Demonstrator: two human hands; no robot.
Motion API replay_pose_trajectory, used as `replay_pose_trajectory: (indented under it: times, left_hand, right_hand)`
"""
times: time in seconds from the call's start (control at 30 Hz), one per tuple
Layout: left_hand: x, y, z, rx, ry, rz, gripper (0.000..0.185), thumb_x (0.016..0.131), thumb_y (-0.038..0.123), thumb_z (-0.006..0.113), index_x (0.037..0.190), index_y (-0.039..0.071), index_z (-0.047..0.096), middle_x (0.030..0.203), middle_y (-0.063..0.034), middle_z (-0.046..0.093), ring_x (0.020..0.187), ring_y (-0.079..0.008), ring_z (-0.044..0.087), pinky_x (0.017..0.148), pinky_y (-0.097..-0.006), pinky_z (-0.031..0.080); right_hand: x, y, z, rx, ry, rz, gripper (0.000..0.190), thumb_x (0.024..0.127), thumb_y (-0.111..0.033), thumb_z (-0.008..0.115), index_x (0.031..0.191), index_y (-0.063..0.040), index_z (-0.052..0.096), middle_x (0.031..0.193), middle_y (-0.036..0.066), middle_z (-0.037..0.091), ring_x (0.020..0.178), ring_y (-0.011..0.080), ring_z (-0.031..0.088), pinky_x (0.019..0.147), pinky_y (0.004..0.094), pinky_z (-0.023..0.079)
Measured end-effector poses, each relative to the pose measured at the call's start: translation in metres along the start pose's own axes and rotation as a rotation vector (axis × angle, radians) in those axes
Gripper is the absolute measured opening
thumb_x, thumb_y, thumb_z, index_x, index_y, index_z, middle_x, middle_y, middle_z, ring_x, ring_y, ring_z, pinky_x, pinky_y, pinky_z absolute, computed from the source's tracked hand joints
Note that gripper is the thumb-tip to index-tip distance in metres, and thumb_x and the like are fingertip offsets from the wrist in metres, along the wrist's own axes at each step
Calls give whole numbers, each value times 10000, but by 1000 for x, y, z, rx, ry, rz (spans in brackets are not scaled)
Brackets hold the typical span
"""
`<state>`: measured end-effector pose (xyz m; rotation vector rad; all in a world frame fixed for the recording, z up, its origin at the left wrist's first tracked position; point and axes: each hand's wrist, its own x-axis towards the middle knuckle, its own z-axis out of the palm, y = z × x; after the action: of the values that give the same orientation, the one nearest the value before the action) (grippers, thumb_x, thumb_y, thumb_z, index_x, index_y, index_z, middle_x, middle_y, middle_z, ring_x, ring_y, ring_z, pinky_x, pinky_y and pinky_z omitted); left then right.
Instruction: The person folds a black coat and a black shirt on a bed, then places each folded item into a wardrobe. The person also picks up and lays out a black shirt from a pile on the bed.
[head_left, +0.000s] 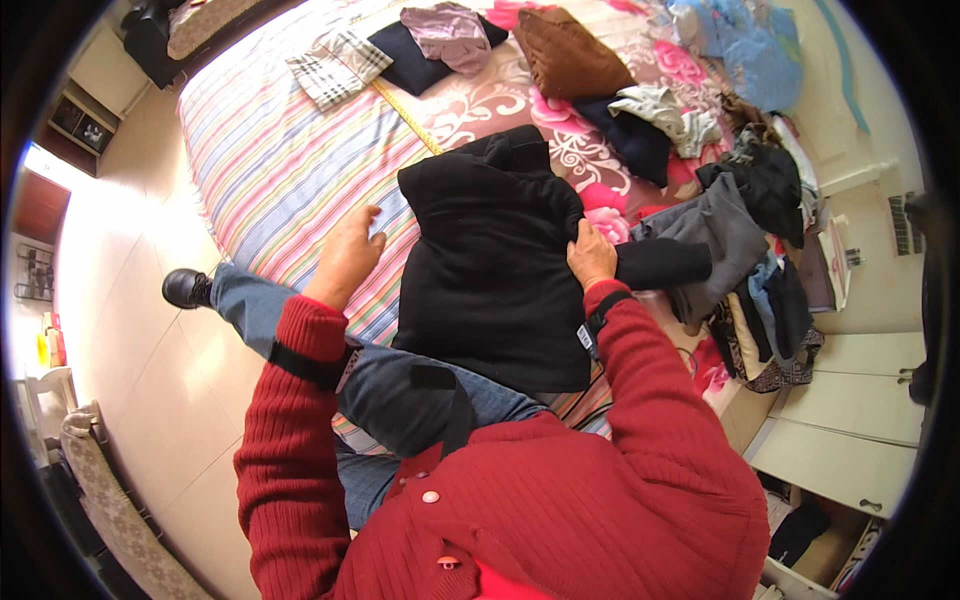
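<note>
A black long-sleeved top lies spread on the bed in front of me, its collar end away from me. One sleeve sticks out to the right; the left sleeve does not show beyond the body. My right hand grips the cloth at the right side, where that sleeve begins. To the left of the top, my left hand hovers over the striped sheet with its fingers apart, holding nothing. A white tag shows near the lower right hem.
Folded clothes lie at the back: a checked cloth, a mauve garment and a brown one. A yellow tape measure runs along the bed. Grey trousers and other clothes pile up at right, near an open drawer.
</note>
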<state>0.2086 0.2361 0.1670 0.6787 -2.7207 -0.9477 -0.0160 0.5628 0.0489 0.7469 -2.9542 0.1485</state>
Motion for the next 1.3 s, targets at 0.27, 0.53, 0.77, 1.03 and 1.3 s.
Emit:
replay_pose_trajectory:
  times: [0.27,0.53,0.77,1.03,1.3]
  left_hand:
    - [115,-28,60,297,-223,184,669,695,-35,542,1346,67,428,1405,-213,400,1302,-374,371,1080,-418,332]
    - [110,-22,76,273,-143,257,465,631,17,647,1089,45,572,1327,-191,474,1295,-395,370,1071,-417,347]
    - [25,37,35,296,0,527,270,582,61,664,842,57,591,1406,-97,429,1375,-342,274,1085,-468,281]
    - [-29,47,-58,322,320,477,386,520,19,741,850,71,549,822,-84,592,849,-276,603,1014,-424,363]
    - [75,-2,-81,750,668,71,505,815,210,654,1258,66,458,1183,-191,557,1110,-342,532,969,-458,377]
  right_hand:
    - [48,33,42,169,-34,302,315,847,-287,591,1101,-133,483,911,182,655,862,388,625,743,499,478]
    - [55,39,54,105,-34,286,291,857,-284,589,1067,-116,479,894,181,662,845,375,636,734,492,482]
    - [55,25,6,58,-134,250,313,866,-323,567,1082,-105,508,900,204,661,857,386,640,743,498,485]
    - [33,30,-163,418,109,-138,291,851,-211,638,1126,-127,599,890,199,658,863,379,639,699,410,494]
    - [149,-49,-178,-106,558,-330,580,786,-320,684,1308,-166,482,1163,114,534,1081,300,540,863,416,452]
